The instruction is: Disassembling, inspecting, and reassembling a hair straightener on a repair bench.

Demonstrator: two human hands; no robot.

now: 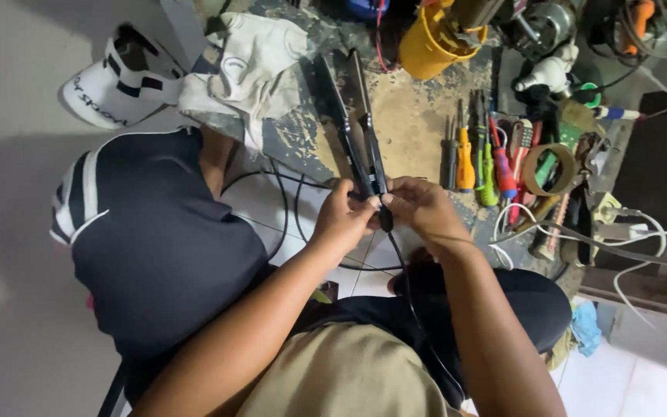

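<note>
A black hair straightener (pixel 353 116) lies on a worn board with its two long plates pointing away from me. My left hand (pixel 341 218) grips its near end from the left. My right hand (pixel 420 207) pinches the same end from the right, where the black power cord (pixel 409 293) leaves it. The cord runs down between my forearms and over my lap, and a loop of it lies on the white floor tiles to the left.
Several screwdrivers (pixel 476 158) and a roll of brown tape (pixel 547 168) lie to the right. A yellow bucket (pixel 434 42), a white rag (pixel 252 66) and a white cap (pixel 117 81) sit at the back. White cables (pixel 619 232) trail right. My knees in dark shorts flank the work.
</note>
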